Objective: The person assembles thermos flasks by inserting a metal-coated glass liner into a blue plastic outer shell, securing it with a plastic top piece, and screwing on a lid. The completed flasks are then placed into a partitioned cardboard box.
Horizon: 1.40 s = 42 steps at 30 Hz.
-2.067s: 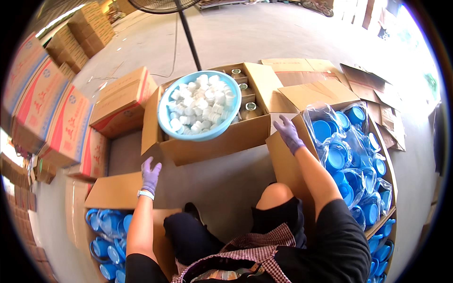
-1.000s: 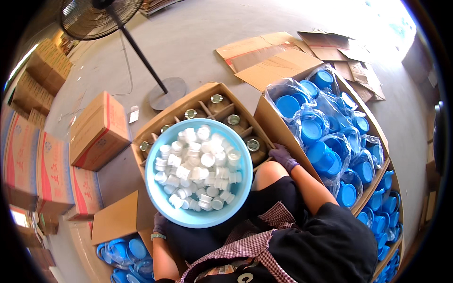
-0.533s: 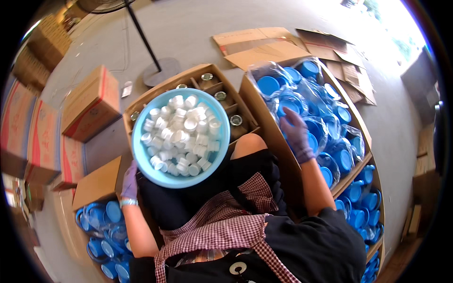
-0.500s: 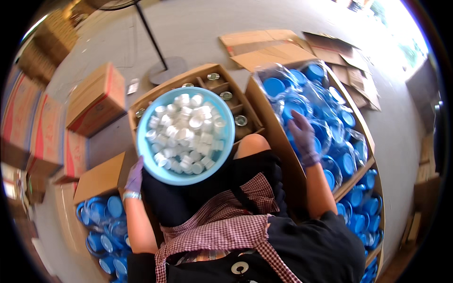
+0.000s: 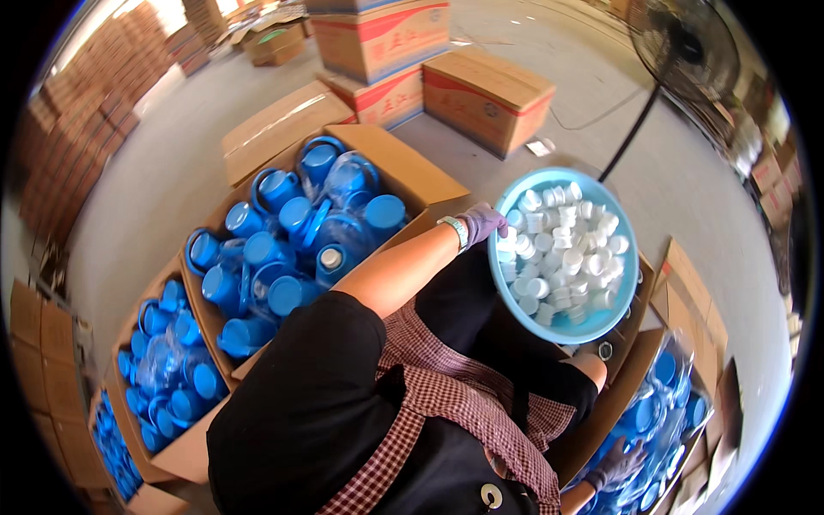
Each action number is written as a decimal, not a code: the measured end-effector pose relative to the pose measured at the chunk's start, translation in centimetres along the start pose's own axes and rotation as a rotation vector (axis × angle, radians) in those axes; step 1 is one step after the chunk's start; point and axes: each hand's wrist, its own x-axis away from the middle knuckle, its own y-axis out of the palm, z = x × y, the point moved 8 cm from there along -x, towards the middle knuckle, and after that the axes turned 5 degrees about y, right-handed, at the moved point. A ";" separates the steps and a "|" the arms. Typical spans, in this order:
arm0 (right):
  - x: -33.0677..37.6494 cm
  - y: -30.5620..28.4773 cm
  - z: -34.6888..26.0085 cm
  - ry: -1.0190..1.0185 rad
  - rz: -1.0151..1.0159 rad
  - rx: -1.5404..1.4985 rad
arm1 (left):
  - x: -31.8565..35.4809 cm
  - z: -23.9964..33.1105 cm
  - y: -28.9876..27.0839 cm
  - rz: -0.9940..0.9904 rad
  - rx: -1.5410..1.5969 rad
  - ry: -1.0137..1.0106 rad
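Lap: a checked apron (image 5: 455,403) lay nearest, with the person's dark-clothed knees beyond it.
Right hand: the gloved right hand (image 5: 618,463) was low at the near right, fingers spread and released above the bagged jugs (image 5: 639,416); whether it touched them could not be told.
Right box: the bagged jugs filled this box (image 5: 611,410), whose left wall ran close along the person's knee, leaving little room there.
Left boxes: blue jugs (image 5: 266,249) crowded the larger box (image 5: 403,163), some standing above its edges; a second box (image 5: 129,429) sat just beside its left side.
Left hand: the gloved left hand (image 5: 485,221) reached past the larger box's right edge to the basin (image 5: 562,335), fingers bent at its left rim; I cannot tell whether they gripped rim or cap.
Basin: white caps (image 5: 566,257) were heaped inside, below the rim. A jar mouth (image 5: 605,350) showed just beside its near edge.
Beyond: a closed carton (image 5: 485,99) stood past the basin at far left, grey floor (image 5: 575,150) stretching between it and the fan (image 5: 687,47) at far right.
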 end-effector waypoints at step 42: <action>57.6 -21.1 -61.4 -2.099 -0.662 -0.377 | 66.4 -30.5 -23.3 1.975 1.235 -0.396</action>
